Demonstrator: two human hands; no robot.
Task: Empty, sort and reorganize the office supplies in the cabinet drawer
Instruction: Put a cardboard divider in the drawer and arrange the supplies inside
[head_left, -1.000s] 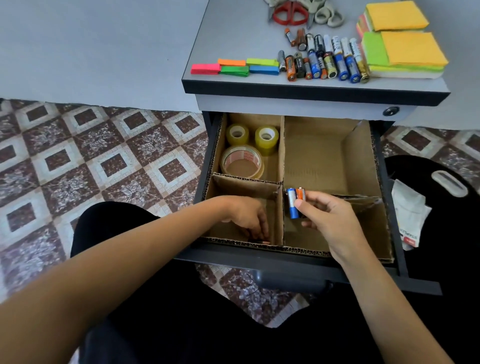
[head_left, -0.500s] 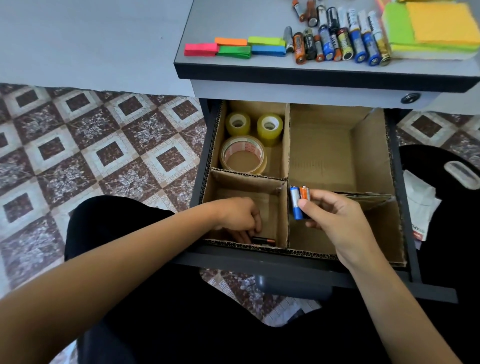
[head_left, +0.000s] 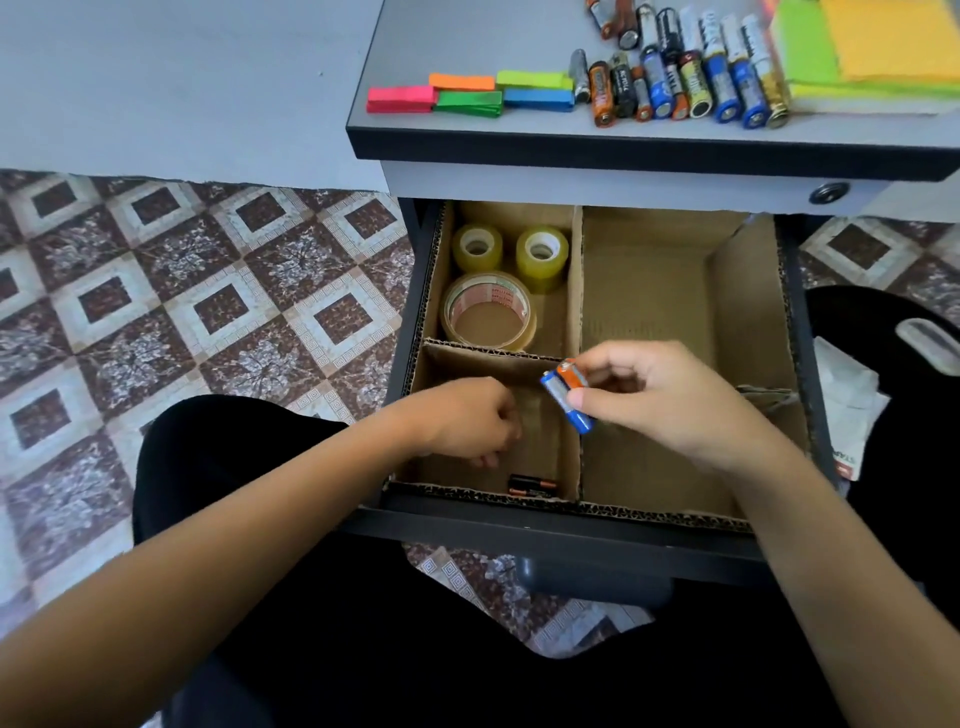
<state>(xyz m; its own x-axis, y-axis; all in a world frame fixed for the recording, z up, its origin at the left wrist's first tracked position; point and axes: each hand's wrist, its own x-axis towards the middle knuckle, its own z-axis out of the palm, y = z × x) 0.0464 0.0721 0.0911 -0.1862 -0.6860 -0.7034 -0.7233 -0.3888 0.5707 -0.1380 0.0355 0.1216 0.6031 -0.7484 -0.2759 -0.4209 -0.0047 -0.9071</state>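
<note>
The refilling looked barely under way: in the cardboard-lined drawer (head_left: 519, 525) the back-left compartment held two small yellowish tape rolls (head_left: 477, 248) and a wide clear tape roll (head_left: 488, 312), and a single black battery (head_left: 531, 486) lay on its side in the front-left compartment; the two right-hand compartments showed only bare corrugated board. The right hand (head_left: 670, 400) pinched a blue battery (head_left: 563, 402) and an orange battery (head_left: 571, 375) above the centre divider (head_left: 574, 291). The left hand (head_left: 467, 423) hung curled over the front-left compartment; whether it held anything could not be told. Left to put away, on the smooth grey table (head_left: 467, 36): a row of glossy cylindrical batteries (head_left: 680, 88), slim neon index-flag pads (head_left: 467, 96) and square paper sticky notes (head_left: 872, 47)
</note>
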